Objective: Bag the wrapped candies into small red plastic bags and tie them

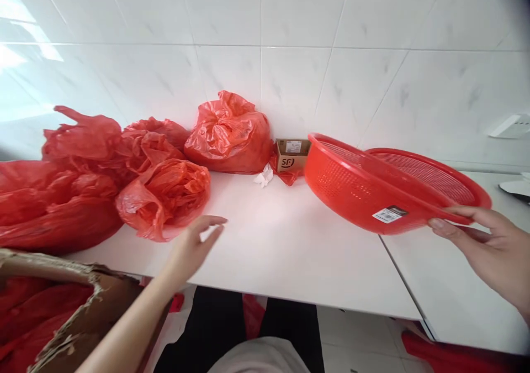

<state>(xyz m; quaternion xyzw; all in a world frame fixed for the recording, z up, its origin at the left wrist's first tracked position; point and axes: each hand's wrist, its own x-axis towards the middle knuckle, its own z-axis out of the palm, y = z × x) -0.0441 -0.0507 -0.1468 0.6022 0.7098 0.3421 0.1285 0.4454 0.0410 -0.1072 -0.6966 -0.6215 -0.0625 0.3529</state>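
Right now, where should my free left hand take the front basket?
Probably take the front basket by its left rim, coming from the left: the rim forms a thin lip there, and nothing covers it. The right hand already grips the opposite end, and the left hand is open on that side.
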